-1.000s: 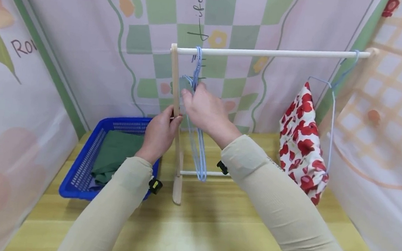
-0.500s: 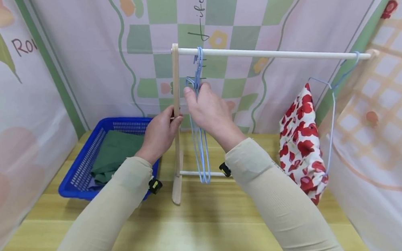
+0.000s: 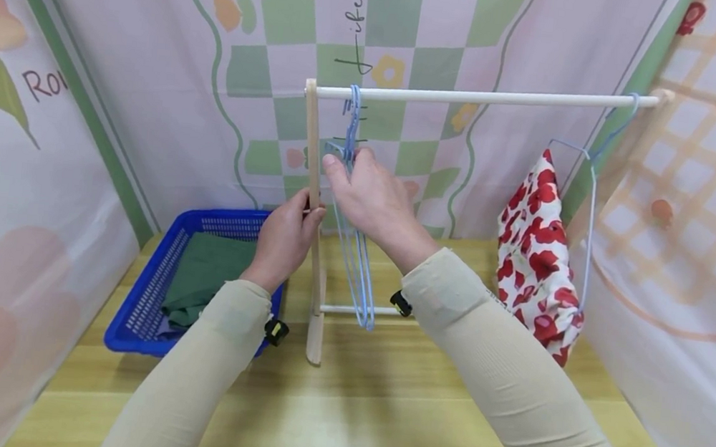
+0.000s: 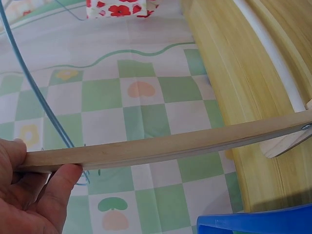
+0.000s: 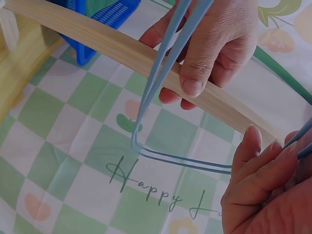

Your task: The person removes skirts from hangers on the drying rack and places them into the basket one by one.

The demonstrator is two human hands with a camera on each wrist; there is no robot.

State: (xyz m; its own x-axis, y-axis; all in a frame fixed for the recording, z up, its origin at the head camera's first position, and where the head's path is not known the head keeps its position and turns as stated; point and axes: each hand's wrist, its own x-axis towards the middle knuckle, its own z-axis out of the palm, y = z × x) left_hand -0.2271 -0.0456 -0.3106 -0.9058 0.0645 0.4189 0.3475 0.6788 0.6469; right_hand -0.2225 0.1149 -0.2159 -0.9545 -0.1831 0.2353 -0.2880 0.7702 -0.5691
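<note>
My left hand (image 3: 287,237) grips the left wooden upright (image 3: 313,140) of a small clothes rack, about midway up. In the left wrist view its thumb and fingers (image 4: 61,187) clasp the bar from both sides. Two or more thin blue hangers (image 3: 360,281) hang together from the white rod (image 3: 487,97), close to that upright. Just below their hooks, my right hand (image 3: 376,196) holds the hangers, thumb to the left. The right wrist view has them passing by its fingers (image 5: 258,180), which partly hide them.
A blue basket (image 3: 129,316) with folded green cloth (image 3: 207,274) stands left of the rack. At the rod's right end, a red-and-white floral cloth (image 3: 540,248) hangs on another blue hanger (image 3: 590,231). Beneath is a wooden table (image 3: 339,423); patterned curtains (image 3: 455,17) surround it.
My right hand has shifted slightly right, and the lower ends of the blue hangers have swung a little right with it. The left hand stays on the upright.
</note>
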